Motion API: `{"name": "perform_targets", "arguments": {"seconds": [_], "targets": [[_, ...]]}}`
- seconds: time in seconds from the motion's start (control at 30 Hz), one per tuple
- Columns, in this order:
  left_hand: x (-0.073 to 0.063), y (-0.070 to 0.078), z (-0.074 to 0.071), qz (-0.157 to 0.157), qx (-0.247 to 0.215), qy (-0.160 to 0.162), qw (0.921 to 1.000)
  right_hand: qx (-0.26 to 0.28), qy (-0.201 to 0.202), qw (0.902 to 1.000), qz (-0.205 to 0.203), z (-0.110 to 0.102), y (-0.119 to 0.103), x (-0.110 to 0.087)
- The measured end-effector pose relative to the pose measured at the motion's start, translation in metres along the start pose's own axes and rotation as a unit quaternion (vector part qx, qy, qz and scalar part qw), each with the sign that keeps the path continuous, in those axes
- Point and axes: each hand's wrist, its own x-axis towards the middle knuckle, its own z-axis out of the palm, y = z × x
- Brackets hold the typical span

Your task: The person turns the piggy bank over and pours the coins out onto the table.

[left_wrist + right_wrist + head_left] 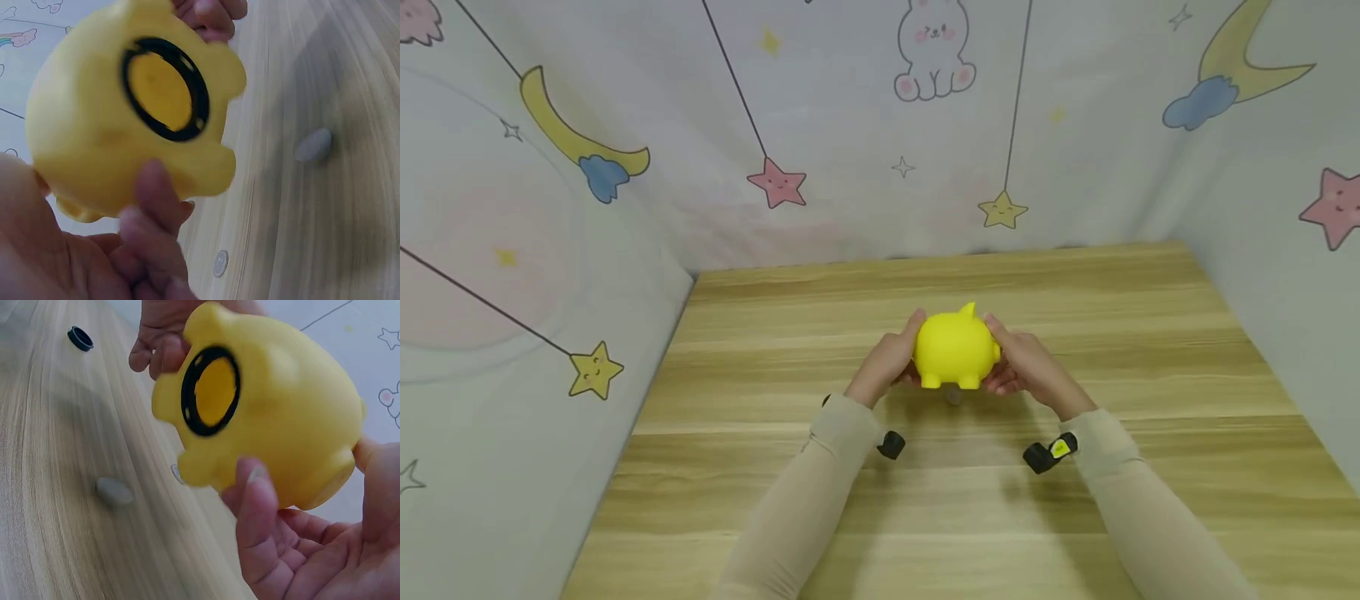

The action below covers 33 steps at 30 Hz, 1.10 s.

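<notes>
A yellow piggy bank (955, 350) is held upright above the table between both hands. My left hand (891, 358) grips its tail end, thumb along the side and fingers underneath. At the snout end, my right hand (1026, 362) grips it the same way. The wrist views show its underside, where a black ring (185, 394) surrounds an uncovered round hole (215, 392). Below the bank is a blurred grey coin-like disc (314, 147). A silvery coin (220, 264) lies on the wood, partly hidden behind the bank in the right wrist view.
On the wood-grain table (760, 350) lies a round black plug (81, 339), seen beyond my left hand in the right wrist view. A cloth backdrop (865, 125) printed with stars, moons and a bear rises along the back and sides.
</notes>
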Motion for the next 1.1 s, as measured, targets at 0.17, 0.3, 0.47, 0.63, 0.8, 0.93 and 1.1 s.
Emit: {"name": "perform_targets", "arguments": {"seconds": [0.17,0.3,0.47,0.63,0.8,0.93,1.1], "targets": [[0.002,-0.004,-0.002,0.045,0.0,-0.03,0.9985,0.024,-0.006,0.9989,-0.041,-0.007,0.005,0.001],[0.005,-0.009,-0.004,0.066,-0.015,-0.044,0.9967,0.049,-0.027,0.9961,-0.068,-0.01,0.007,0.001],[0.003,-0.017,-0.004,0.081,-0.037,-0.063,0.994,0.08,-0.052,0.9919,-0.084,-0.012,0.012,-0.002],[0.002,-0.024,-0.002,0.099,-0.062,-0.071,0.9906,0.099,-0.058,0.9884,-0.1,-0.014,0.018,-0.005],[0.002,-0.026,0.0,0.113,-0.069,-0.071,0.9886,0.107,-0.06,0.9844,-0.126,-0.016,0.022,-0.005],[0.0,-0.027,0.0,0.127,-0.072,-0.074,0.9865,0.115,-0.068,0.9807,-0.143,-0.017,0.023,-0.005],[-0.002,-0.028,0.0,0.143,-0.094,-0.086,0.9815,0.122,-0.077,0.9758,-0.165,-0.018,0.027,-0.004]]}}
